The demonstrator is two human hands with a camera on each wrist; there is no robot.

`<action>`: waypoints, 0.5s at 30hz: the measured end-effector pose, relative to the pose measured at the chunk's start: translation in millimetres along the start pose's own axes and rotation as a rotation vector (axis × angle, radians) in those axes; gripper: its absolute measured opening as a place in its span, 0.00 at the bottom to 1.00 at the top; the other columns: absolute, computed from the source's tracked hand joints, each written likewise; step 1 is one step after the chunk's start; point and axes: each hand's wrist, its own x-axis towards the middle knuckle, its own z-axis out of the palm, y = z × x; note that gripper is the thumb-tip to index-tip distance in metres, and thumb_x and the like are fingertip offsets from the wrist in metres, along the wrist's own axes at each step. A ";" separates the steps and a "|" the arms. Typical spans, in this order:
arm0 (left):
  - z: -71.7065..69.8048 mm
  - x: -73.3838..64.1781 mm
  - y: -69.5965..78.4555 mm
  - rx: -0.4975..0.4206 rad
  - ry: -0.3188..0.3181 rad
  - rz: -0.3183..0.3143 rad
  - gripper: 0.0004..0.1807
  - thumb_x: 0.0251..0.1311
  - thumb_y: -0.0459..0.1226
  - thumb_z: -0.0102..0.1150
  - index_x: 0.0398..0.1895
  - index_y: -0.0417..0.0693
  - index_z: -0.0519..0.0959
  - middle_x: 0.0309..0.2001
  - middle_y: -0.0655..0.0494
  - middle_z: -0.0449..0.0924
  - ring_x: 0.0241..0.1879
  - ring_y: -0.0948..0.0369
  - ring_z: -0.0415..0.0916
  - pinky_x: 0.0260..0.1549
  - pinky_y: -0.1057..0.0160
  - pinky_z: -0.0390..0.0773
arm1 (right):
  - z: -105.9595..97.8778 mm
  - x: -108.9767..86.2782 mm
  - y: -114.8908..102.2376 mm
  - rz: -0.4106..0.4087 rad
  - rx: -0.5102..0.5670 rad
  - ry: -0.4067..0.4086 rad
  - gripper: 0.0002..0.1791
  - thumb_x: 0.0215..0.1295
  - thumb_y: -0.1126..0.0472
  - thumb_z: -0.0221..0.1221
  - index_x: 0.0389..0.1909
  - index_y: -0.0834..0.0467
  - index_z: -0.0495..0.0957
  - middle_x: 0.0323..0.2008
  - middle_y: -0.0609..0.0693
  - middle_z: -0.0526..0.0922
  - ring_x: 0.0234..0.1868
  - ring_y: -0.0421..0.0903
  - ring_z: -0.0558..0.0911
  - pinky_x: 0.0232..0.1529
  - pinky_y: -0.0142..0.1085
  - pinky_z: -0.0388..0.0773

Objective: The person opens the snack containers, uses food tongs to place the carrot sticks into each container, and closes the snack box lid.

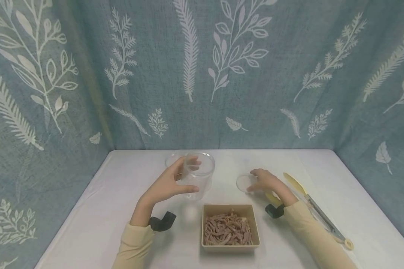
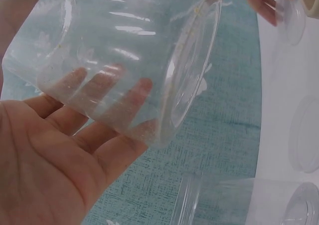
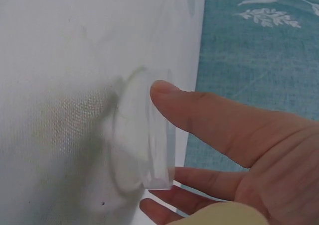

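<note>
My left hand (image 1: 170, 184) grips a clear plastic jar (image 1: 200, 183) around its side, thumb on the near side and fingers behind. The jar's open mouth faces up and toward the camera in the head view. Through its wall the fingers (image 2: 107, 93) show in the left wrist view. My right hand (image 1: 267, 181) pinches a round clear lid (image 1: 245, 184) by its rim, between the thumb and the fingers (image 3: 199, 182). The lid (image 3: 158, 135) is at or just over the white table; I cannot tell if it touches.
A tan box (image 1: 230, 248) of brownish meat-like strips (image 1: 228, 228) stands at the front. Tongs with yellow tips (image 1: 318, 209) lie on the right, partly under the right arm. Behind the left hand stands another clear jar (image 2: 224, 200); another clear lid (image 2: 306, 135) lies near it.
</note>
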 end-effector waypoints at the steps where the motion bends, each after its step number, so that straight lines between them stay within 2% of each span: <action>1: 0.0 -0.2 0.3 0.000 -0.001 0.001 0.44 0.44 0.42 0.72 0.66 0.63 0.61 0.62 0.61 0.68 0.63 0.57 0.64 0.63 0.43 0.60 | 0.5 0.2 0.7 0.002 0.000 -0.003 0.40 0.49 0.55 0.68 0.60 0.70 0.65 0.58 0.68 0.69 0.59 0.65 0.68 0.59 0.55 0.67; 7: -0.5 -0.3 1.8 -0.019 -0.017 0.001 0.44 0.44 0.45 0.72 0.66 0.61 0.61 0.62 0.62 0.67 0.63 0.58 0.64 0.63 0.44 0.61 | 2.1 0.5 4.0 -0.010 -0.012 -0.005 0.39 0.48 0.56 0.69 0.58 0.70 0.66 0.56 0.68 0.71 0.56 0.64 0.71 0.56 0.54 0.70; 10: -0.1 0.0 1.7 -0.023 -0.024 -0.004 0.43 0.44 0.44 0.72 0.65 0.64 0.61 0.62 0.62 0.67 0.63 0.58 0.64 0.63 0.45 0.61 | 1.3 0.3 4.7 -0.023 -0.020 -0.004 0.38 0.48 0.57 0.68 0.58 0.71 0.66 0.54 0.68 0.72 0.55 0.63 0.72 0.55 0.53 0.72; 15: 0.7 0.7 0.4 -0.019 -0.029 -0.004 0.43 0.44 0.42 0.72 0.66 0.64 0.60 0.62 0.63 0.67 0.63 0.58 0.64 0.62 0.44 0.61 | -3.7 -5.2 5.7 -0.085 -0.024 0.017 0.38 0.51 0.56 0.67 0.59 0.71 0.65 0.54 0.69 0.72 0.54 0.64 0.73 0.54 0.53 0.71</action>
